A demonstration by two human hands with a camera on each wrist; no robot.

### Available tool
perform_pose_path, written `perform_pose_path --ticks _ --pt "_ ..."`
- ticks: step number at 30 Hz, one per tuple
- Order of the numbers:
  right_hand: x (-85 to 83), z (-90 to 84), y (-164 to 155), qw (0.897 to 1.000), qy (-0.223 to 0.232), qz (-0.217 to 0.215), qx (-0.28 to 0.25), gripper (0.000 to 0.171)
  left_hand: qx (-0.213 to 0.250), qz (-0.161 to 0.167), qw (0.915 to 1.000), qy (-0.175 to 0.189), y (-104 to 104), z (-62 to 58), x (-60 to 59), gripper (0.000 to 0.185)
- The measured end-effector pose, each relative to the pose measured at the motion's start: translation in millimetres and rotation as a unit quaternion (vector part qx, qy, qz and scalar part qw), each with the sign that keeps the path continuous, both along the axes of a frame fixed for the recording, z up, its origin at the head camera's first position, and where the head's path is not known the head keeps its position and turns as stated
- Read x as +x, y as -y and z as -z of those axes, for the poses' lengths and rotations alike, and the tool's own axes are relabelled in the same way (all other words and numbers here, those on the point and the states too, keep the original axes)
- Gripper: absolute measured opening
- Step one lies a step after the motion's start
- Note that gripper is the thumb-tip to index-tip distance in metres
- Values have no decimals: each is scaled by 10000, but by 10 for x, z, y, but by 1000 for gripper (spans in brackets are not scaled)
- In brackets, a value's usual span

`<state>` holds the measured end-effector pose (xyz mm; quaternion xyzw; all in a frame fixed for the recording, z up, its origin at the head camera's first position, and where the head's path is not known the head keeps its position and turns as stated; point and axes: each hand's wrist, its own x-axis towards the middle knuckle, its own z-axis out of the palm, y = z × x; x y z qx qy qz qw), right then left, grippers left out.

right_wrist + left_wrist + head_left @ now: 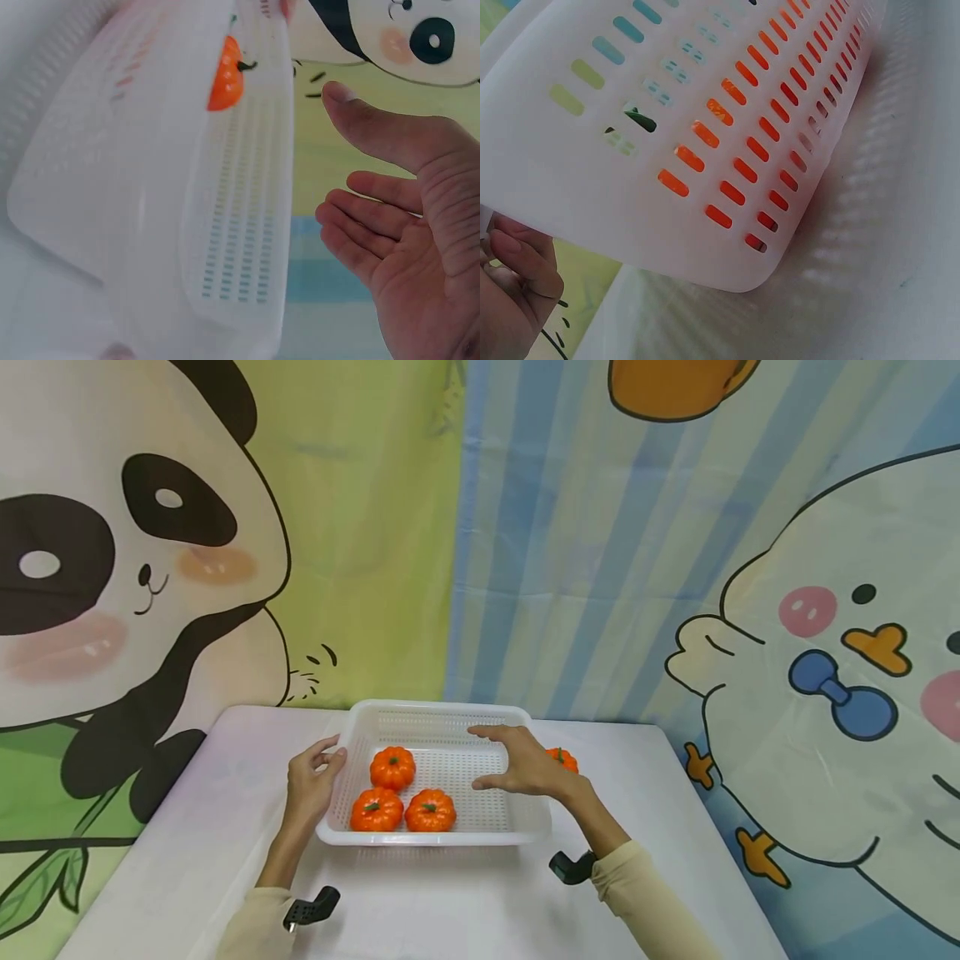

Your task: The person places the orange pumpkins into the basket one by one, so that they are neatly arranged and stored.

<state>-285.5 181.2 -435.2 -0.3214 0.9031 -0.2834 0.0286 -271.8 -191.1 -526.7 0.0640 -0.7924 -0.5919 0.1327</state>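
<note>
A white plastic basket [480,837] with slotted walls stands on the table. Inside it, toward the left, sit three small orange pumpkins: one at the back [392,768], one at front left [377,810] and one beside that [431,811]. My left hand [311,781] grips the basket's left rim; in the left wrist view its curled fingers [526,262] are at the rim. Over the basket's right side is my right hand [517,764], thumb and fingers spread apart with nothing between them. Another pumpkin [562,760] lies right of the basket, partly hidden behind the right hand.
The white table [637,827] extends around the basket. Behind it hang curtains with a panda [217,527] and a white bird [825,777] printed on them. Black wrist cameras [311,908] are strapped at both sleeves.
</note>
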Motion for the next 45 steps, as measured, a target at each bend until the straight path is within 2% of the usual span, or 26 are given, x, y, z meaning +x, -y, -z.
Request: perform_pose_path --ticks 10,19,27,34,45 --pt "-51 -75 -448 9951 -328 766 -536 83 114 60 9999 -1 2 -45 27 43" --pt "-60 -35 -813 9853 -491 1450 -752 81 27 18 9999 109 -7 -49 49 44" --pt "-79 133 -1076 9793 -498 1775 -837 86 5 45 10000 78 -12 -59 44 44" --pt "-102 333 -1222 9761 -628 1953 -711 79 -62 45 9999 129 -9 -56 45 45" --pt "-120 622 -1274 9721 -217 2255 -603 82 -35 75 10000 44 -13 -46 41 44"
